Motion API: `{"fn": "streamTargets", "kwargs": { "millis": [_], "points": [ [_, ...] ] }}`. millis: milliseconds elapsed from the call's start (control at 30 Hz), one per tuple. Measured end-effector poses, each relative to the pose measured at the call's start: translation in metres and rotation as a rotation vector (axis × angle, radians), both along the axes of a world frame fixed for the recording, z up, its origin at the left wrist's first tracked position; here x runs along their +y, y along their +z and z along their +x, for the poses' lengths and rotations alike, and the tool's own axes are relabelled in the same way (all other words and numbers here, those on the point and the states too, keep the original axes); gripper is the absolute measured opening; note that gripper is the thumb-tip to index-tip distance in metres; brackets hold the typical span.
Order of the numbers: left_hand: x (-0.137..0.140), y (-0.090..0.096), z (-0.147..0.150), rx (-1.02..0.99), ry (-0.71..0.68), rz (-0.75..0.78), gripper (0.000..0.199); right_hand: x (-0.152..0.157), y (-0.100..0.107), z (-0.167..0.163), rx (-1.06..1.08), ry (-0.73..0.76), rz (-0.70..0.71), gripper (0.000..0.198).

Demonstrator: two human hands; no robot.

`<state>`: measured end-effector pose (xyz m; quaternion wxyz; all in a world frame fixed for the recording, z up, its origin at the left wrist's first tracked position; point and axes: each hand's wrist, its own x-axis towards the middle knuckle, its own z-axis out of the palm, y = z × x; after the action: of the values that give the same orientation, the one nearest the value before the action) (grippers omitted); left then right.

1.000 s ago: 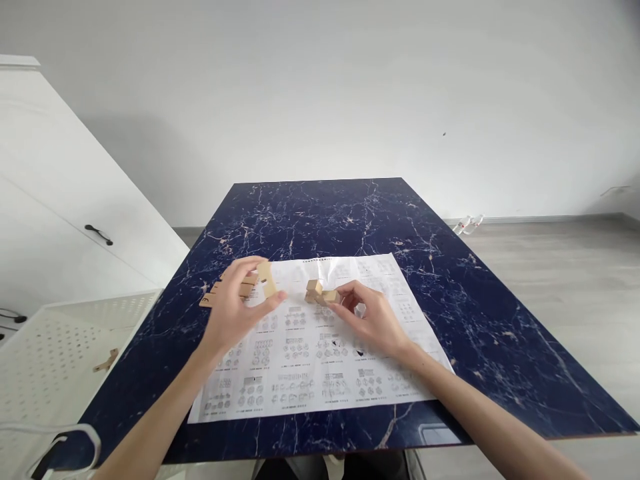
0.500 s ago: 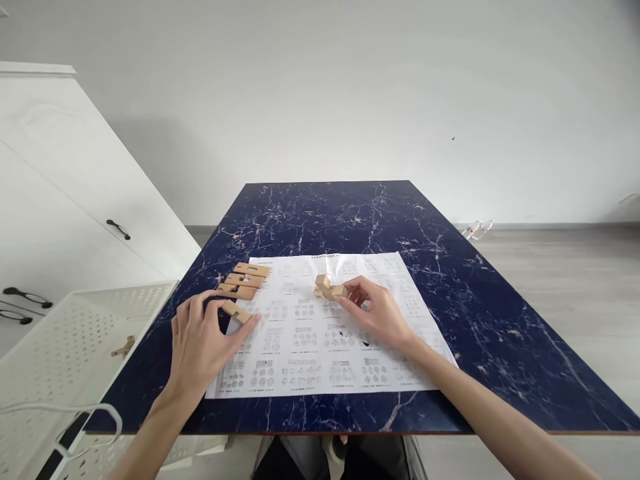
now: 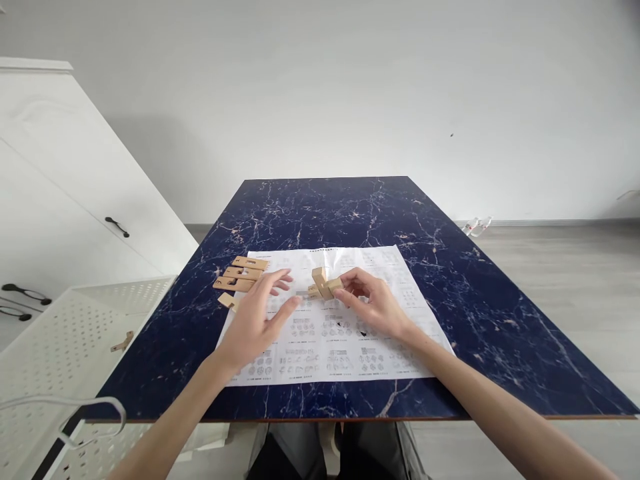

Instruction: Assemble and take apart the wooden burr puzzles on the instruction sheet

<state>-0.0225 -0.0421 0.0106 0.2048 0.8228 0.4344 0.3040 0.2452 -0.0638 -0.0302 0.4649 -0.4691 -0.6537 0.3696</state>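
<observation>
My right hand [image 3: 373,300] grips the right end of a small cluster of joined wooden puzzle pieces [image 3: 324,287], with one block sticking up from it. My left hand [image 3: 263,313] is open, fingers apart and nothing between them, a little left of the cluster. Behind its knuckles lies a loose notched wooden block [image 3: 228,301], partly hidden by the hand. Flat wooden pieces with cut-outs [image 3: 243,273] lie side by side at the sheet's left edge. Beneath the hands is a printed paper sheet [image 3: 325,367] with rows of small diagrams.
The sheet lies on a dark blue marbled table [image 3: 325,213]. To the left stand a white perforated basket [image 3: 55,333], with a wooden piece [image 3: 123,342] in it, and a white cabinet [image 3: 65,187]. A white cable [image 3: 60,400] crosses the lower left.
My left hand has let go of the notched block and moved right, toward the wooden cluster. My right hand keeps its hold, with the cluster slightly turned.
</observation>
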Motion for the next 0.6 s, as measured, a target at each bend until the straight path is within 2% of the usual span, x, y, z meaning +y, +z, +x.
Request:
{"fn": "streamTargets", "kwargs": {
  "millis": [167,333,467,600],
  "points": [
    [0.021,0.009,0.04,-0.112,-0.115,-0.171,0.038,0.001,0.002,0.001,0.025,0.021,-0.021,0.03],
    [0.03,0.009,0.049,-0.168,-0.149,-0.228,0.033,0.002,0.003,0.002,0.043,0.021,-0.03,0.031],
    [0.03,0.003,0.048,-0.147,-0.172,-0.105,0.03,0.003,0.003,0.002,0.044,0.018,-0.067,0.033],
    [0.028,-0.005,0.048,-0.066,-0.258,0.191,0.022,0.006,0.004,0.002,0.104,0.003,-0.159,0.042]
  ]
}}
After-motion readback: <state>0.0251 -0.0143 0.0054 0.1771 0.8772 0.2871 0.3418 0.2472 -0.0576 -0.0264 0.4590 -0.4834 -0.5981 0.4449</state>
